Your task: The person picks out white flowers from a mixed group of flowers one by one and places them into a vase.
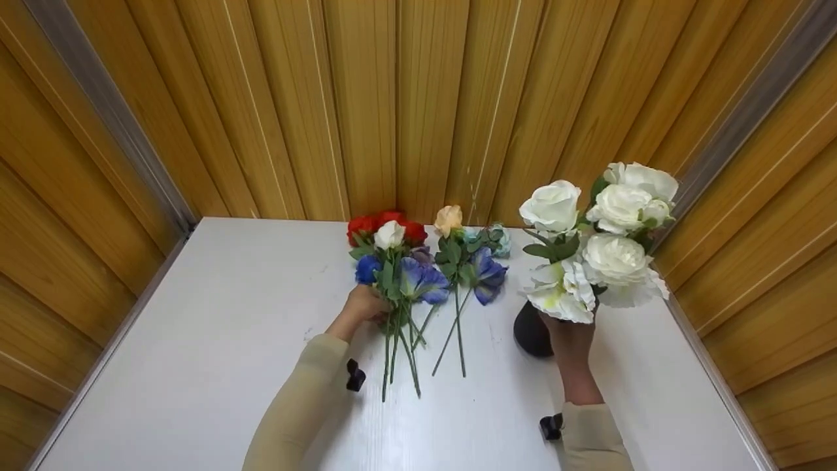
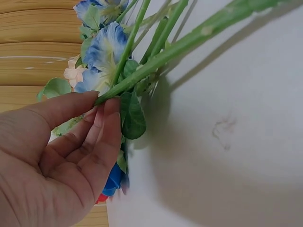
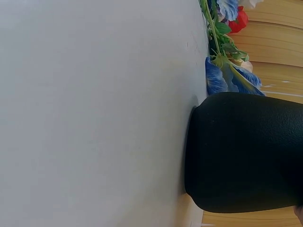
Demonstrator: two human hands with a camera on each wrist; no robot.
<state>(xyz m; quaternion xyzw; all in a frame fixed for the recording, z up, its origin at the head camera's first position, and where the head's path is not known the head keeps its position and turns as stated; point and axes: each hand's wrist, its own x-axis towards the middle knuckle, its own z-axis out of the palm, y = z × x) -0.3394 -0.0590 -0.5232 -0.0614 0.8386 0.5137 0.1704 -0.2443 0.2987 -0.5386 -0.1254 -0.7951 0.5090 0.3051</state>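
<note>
My left hand [image 1: 366,304] is at the left bunch of artificial flowers on the white table. In the left wrist view its thumb and fingers pinch a green flower stem [image 2: 189,45]; which bloom it bears is hidden. Around it lie red flowers [image 1: 361,226], a white rose [image 1: 390,235], a blue rose [image 1: 367,269] and a blue-violet flower [image 1: 422,281]. On the right, a dark vase [image 3: 246,151] stands upright, filled with large white flowers [image 1: 614,260]. My right hand [image 1: 573,337] holds the vase high up, its fingers mostly hidden under the blooms.
Right of the left bunch lie a peach flower [image 1: 448,220], pale blue flowers [image 1: 501,240] and another blue-violet flower [image 1: 487,276], stems toward me. Wood-panelled walls [image 1: 425,111] enclose the white table [image 1: 229,314] at the back and sides.
</note>
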